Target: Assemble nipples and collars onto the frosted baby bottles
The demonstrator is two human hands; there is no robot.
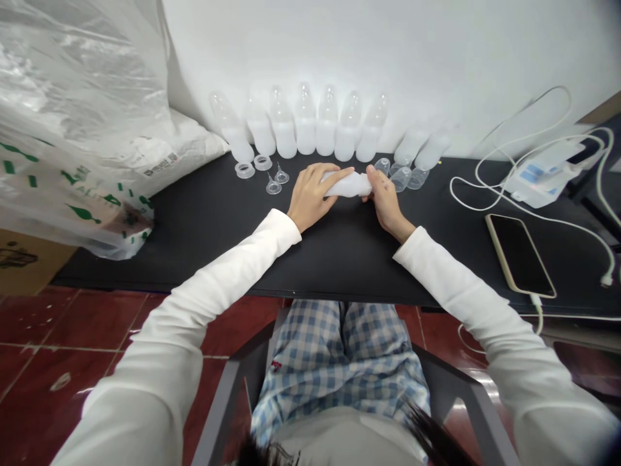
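A white translucent baby bottle (345, 185) lies sideways above the desk, held between both hands. My left hand (313, 191) wraps round its body on the left. At its neck end on the right, my right hand (384, 197) is closed, with thumb and fingers on the neck. Left of the hands are two silicone nipples (273, 186) and two collar rings (244, 170). Beyond my right hand lie several clear caps (400, 178). A row of capped bottles (305, 123) stands along the wall, and two uncapped bottles (433, 150) stand farther right.
The black desk (208, 220) meets a white wall. Plastic bags (72, 194) and a white parcel (179, 152) crowd the left side. To the right are a phone (521, 255) on a charging cable, looped white cables (485, 184) and a white box (541, 175).
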